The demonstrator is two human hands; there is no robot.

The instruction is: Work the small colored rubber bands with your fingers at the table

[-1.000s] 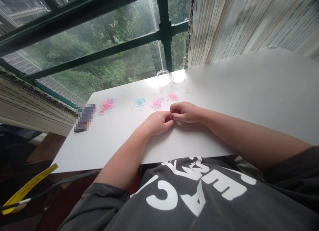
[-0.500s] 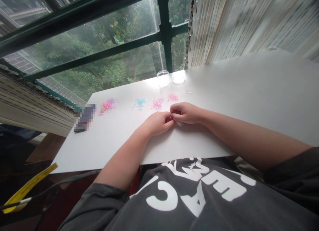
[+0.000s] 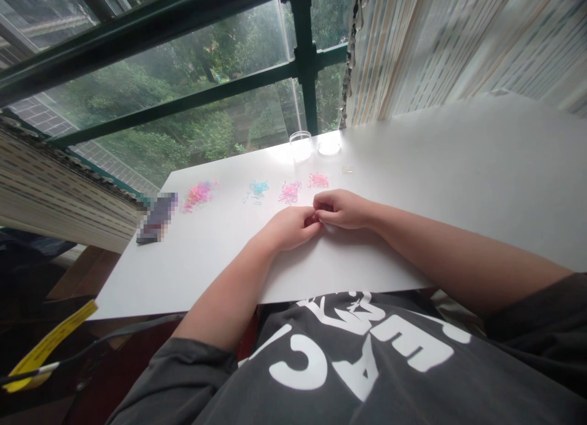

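Note:
My left hand (image 3: 288, 226) and my right hand (image 3: 342, 208) rest together on the white table (image 3: 458, 168), fingertips touching. Both are closed in a pinch on a small red thing (image 3: 313, 218) between them, too small to name. Just beyond the hands lie small piles of loose rubber bands: a mixed pink pile (image 3: 198, 194) at the left, a blue pile (image 3: 257, 189), a magenta pile (image 3: 290, 192) and a pink pile (image 3: 318, 180).
A clear round container (image 3: 300, 145) and its lid (image 3: 329, 145) stand at the table's far edge by the window. A few clear bands (image 3: 347, 169) lie near them. A dark phone (image 3: 156, 217) lies at the table's left edge. A yellow strap (image 3: 46, 345) hangs low left.

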